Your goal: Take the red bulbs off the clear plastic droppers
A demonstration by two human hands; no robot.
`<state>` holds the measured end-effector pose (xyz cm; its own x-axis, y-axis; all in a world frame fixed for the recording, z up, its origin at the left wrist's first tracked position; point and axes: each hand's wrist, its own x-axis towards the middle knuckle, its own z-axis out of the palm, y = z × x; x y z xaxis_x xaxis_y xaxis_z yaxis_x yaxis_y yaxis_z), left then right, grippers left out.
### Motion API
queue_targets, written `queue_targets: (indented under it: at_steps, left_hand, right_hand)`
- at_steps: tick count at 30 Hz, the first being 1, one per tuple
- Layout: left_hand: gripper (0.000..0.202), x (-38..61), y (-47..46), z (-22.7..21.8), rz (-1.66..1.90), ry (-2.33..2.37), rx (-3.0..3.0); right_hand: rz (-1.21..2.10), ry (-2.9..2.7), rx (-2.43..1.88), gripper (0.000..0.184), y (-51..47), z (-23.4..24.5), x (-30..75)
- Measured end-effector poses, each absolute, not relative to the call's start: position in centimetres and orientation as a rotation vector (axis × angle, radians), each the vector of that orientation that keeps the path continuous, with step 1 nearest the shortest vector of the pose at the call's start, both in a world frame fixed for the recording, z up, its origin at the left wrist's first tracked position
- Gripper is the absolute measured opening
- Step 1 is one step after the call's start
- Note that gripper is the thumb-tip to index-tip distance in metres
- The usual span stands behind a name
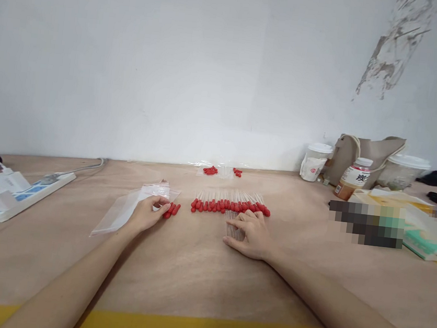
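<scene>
My left hand (150, 213) is beside a small group of red rubber bulbs (176, 209), thumb and forefinger pinched at one of them. My right hand (253, 235) lies palm down over a bundle of thin clear tubes (230, 230), fingertips touching them and thumb apart from the forefinger. Just beyond it runs a row of droppers (221, 205), several red bulbs pointing towards me and their clear stems pointing to the wall. Part of the tube bundle is hidden under my right hand.
Clear plastic bags (116, 210) lie under and left of my left hand. More red bulbs (210, 170) rest on plastic near the wall. A power strip (29, 197) is at left. Cups (315, 163), a bottle (353, 179), a beige bag (373, 152) and a tissue pack (424, 243) stand right.
</scene>
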<state>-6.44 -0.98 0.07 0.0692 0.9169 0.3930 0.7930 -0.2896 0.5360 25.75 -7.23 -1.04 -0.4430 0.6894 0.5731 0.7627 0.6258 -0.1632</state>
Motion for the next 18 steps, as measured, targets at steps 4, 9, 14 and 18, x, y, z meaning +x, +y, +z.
queue_targets:
  at_steps: [4,9,14,18]
  left_hand:
    - [0.036,-6.4,-1.3,0.3,1.050,1.820,2.182]
    - [0.030,-4.5,-2.9,1.7,1.232,1.800,2.403]
    - [0.026,-1.3,-3.0,2.6,0.969,1.582,2.711]
    - [0.032,0.5,-1.6,2.7,0.725,1.586,2.858]
  right_hand:
    - [-0.165,-2.252,-1.134,0.040,-7.3,-1.1,25.8]
    - [-0.122,-2.087,-1.155,0.026,-6.7,-1.6,26.0]
    - [-0.128,-1.919,-1.192,0.018,-6.1,-2.0,27.2]
    - [-0.132,-1.857,-1.220,0.016,-6.3,-1.9,28.0]
